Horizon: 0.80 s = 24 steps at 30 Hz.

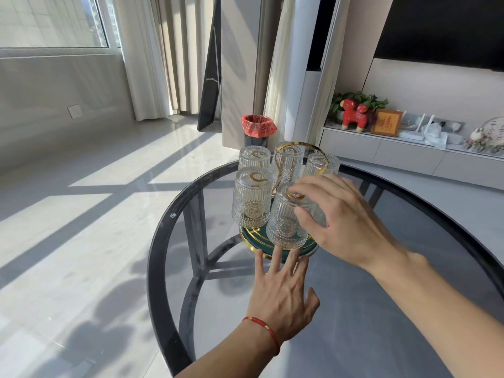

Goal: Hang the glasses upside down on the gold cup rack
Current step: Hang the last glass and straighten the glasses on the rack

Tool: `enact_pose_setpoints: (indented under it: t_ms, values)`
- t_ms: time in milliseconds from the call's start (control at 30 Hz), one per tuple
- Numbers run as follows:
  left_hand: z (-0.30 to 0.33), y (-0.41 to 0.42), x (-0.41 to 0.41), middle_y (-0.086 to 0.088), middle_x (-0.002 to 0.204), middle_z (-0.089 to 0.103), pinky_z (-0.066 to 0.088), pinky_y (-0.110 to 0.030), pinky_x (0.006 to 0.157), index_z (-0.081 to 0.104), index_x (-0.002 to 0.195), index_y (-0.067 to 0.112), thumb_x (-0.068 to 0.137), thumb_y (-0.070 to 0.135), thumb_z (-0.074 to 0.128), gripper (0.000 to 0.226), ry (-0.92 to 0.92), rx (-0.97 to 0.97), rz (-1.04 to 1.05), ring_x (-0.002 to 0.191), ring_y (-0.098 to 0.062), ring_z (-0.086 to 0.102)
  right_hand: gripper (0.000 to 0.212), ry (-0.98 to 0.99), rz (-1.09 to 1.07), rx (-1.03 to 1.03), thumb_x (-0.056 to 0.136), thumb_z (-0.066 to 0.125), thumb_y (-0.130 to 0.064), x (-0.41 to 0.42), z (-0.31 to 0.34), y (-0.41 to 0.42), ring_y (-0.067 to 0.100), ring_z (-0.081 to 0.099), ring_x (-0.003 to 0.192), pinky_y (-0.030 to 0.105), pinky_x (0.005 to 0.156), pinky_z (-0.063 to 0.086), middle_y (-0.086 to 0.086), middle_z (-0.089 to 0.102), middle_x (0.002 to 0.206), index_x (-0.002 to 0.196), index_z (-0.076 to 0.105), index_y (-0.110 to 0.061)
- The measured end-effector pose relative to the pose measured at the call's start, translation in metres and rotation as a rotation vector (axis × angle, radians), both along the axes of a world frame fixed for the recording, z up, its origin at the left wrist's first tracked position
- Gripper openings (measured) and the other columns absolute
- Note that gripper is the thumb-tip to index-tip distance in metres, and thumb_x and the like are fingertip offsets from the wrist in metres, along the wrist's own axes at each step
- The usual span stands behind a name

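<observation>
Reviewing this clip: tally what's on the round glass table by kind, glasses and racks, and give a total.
Glasses, all upside down on the rack: 5 (back left, back middle, back right, front left, front one under the right hand at)
Gold cup rack: 1
Total: 6

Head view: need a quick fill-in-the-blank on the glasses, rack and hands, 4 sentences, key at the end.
1. The glasses on the gold cup rack all sit with their mouths facing ____.
2. The nearest glass is held by the ____ hand.
3. The left hand, with a red bracelet on its wrist, has its fingers ____.
4. The rack's base is gold-rimmed and dark ____, on a round glass table.

Missing words: down; right; spread open; green
</observation>
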State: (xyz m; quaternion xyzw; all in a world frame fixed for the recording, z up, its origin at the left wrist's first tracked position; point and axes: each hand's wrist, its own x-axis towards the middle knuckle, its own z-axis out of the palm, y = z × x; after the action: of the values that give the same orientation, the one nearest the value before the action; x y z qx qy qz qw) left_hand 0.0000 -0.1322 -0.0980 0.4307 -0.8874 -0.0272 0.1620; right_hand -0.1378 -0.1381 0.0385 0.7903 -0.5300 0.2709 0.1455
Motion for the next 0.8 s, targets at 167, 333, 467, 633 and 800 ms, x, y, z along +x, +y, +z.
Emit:
enact_pose_setpoints:
  t_ms: [167, 333, 467, 633, 800]
  values:
    - [-0.001, -0.001, 0.000, 0.001, 0.155, 0.040, 0.018, -0.068, 0.118, 0.040, 0.147, 0.022, 0.091, 0.050, 0.035, 0.063, 0.000, 0.002, 0.002, 0.141, -0.035, 0.030, 0.037, -0.019, -0.052, -0.066, 0.096, 0.061, -0.033, 0.000, -0.008, 0.004, 0.027, 0.060, 0.118, 0.042, 0.107, 0.040, 0.005, 0.070, 0.125, 0.127, 0.070, -0.014]
    - [-0.001, 0.000, 0.000, 0.000, 0.151, 0.043, 0.020, -0.068, 0.117, 0.041, 0.147, 0.022, 0.091, 0.049, 0.037, 0.062, 0.004, 0.003, 0.003, 0.140, -0.035, 0.034, 0.044, 0.022, -0.063, -0.041, 0.097, 0.062, -0.034, 0.004, -0.017, 0.008, 0.028, 0.059, 0.125, 0.045, 0.115, 0.033, 0.007, 0.067, 0.133, 0.136, 0.067, -0.016]
    - [0.000, 0.000, 0.000, 0.001, 0.150, 0.044, 0.019, -0.068, 0.118, 0.042, 0.146, 0.022, 0.091, 0.049, 0.037, 0.061, 0.006, -0.007, 0.003, 0.139, -0.033, 0.034, 0.040, -0.046, -0.042, -0.057, 0.097, 0.069, -0.025, 0.002, -0.020, 0.011, 0.031, 0.060, 0.127, 0.054, 0.110, 0.042, 0.009, 0.068, 0.134, 0.135, 0.069, -0.015]
    - [-0.001, -0.001, 0.000, 0.000, 0.153, 0.042, 0.021, -0.067, 0.117, 0.043, 0.145, 0.022, 0.091, 0.049, 0.037, 0.061, 0.004, -0.009, 0.006, 0.137, -0.034, 0.034, 0.036, -0.102, -0.015, -0.070, 0.095, 0.074, -0.017, 0.001, -0.019, 0.014, 0.030, 0.062, 0.124, 0.049, 0.106, 0.045, 0.007, 0.071, 0.131, 0.130, 0.072, -0.013]
    - [-0.001, 0.000, -0.001, 0.000, 0.148, 0.047, 0.022, -0.067, 0.116, 0.045, 0.143, 0.021, 0.091, 0.049, 0.037, 0.060, -0.001, -0.020, 0.008, 0.136, -0.034, 0.036, 0.033, -0.073, 0.002, -0.106, 0.094, 0.075, -0.015, 0.004, -0.017, 0.014, 0.027, 0.063, 0.119, 0.045, 0.105, 0.044, 0.005, 0.073, 0.127, 0.127, 0.074, -0.014]
